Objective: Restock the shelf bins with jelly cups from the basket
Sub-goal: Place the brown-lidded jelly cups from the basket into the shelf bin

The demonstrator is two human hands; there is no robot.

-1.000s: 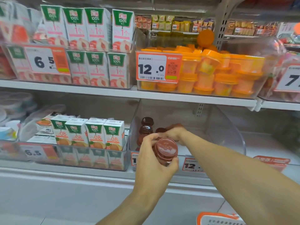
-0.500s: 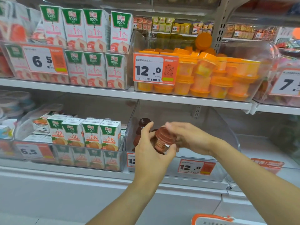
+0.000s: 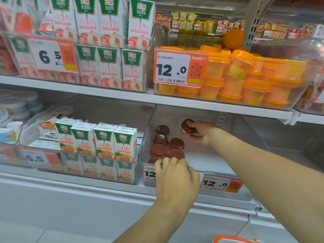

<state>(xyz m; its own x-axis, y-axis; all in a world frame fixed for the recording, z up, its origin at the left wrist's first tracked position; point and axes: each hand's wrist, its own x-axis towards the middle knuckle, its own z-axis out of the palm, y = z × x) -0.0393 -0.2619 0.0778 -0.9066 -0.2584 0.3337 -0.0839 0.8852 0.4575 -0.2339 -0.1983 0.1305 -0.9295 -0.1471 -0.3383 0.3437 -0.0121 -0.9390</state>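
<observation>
Head view:
Right hand (image 3: pixel 198 132): reaches deep into the clear lower bin (image 3: pixel 236 130), fingers curled round a brown-lidded jelly cup (image 3: pixel 188 128) held tilted above the bin floor, towards the back.
Left hand (image 3: pixel 175 174): at the bin's front lip, fingers bent over the front edge, fingertips at the nearest brown cup (image 3: pixel 175 153); whether it actually grips that cup cannot be told.
Cups in the bin (image 3: pixel 162 140): five brown-lidded cups stand in two short rows at the bin's left side, touching or nearly touching one another.
Bin front: a price tag (image 3: pixel 220 183) reading 12.0 hangs on it, right of the left hand.
Upper shelf: a clear bin of orange jelly cups (image 3: pixel 245 81) sits directly above.
Left neighbour: juice cartons (image 3: pixel 103 142) in the next bin on the same lower shelf.
Basket (image 3: pixel 233 240): only an orange-rimmed edge shows at the bottom right.
</observation>
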